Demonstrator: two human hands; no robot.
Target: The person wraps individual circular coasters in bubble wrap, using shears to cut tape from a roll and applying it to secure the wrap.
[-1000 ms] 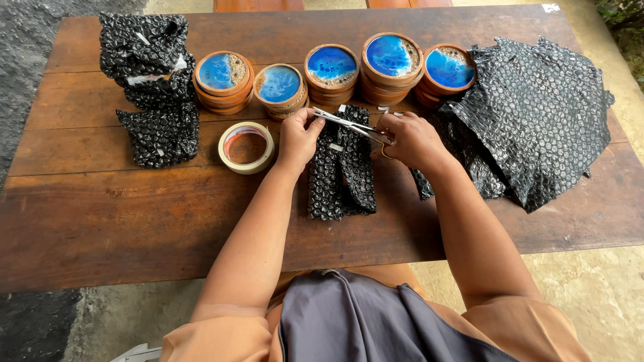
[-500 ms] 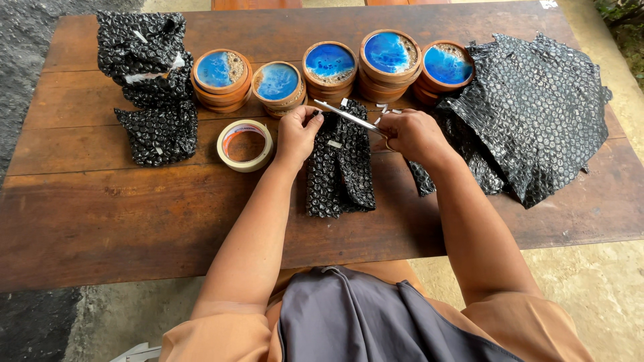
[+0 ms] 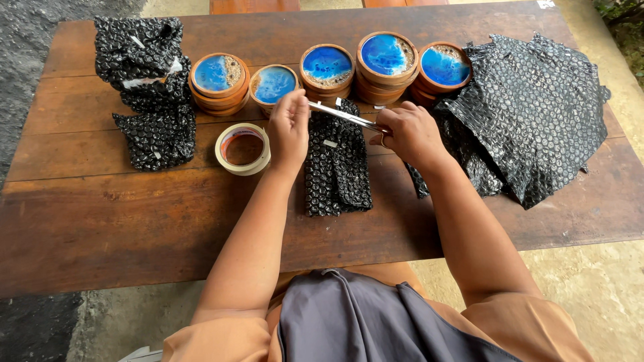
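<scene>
— Where are the scissors (image 3: 347, 116), and which way do they lie?

— Held above the middle of the wooden table (image 3: 121, 221), over the upper end of a wrapped black bubble-wrap bundle (image 3: 337, 167); their long axis runs almost level across the view, slightly downhill from upper left to lower right; the blade tips point left toward the left hand (image 3: 290, 131), the handles sit in the right hand (image 3: 409, 134); the blades look closed or nearly so, though I cannot tell for sure.

— And the fingers?

— The right hand is curled tight round the handles; the left has thumb and fingertips pinched together just at the blade tips; whatever sits between them is too small to make out.

— What has changed from half a second ago?

— Little; the scissors keep about the same slant, both hands stay over the bundle's top, and the left fingers have drawn up closer to the tips.

— What lies around?

— The bundle lies lengthwise, its long side running away from the person; a roll of tape (image 3: 243, 148) rests flat just left of the left hand; behind stands a row of round wooden coasters with blue tops (image 3: 327, 66), in short stacks; wrapped black bundles (image 3: 147, 87) sit at far left; a loose sheet of black bubble wrap (image 3: 530, 114) spreads at right.
</scene>
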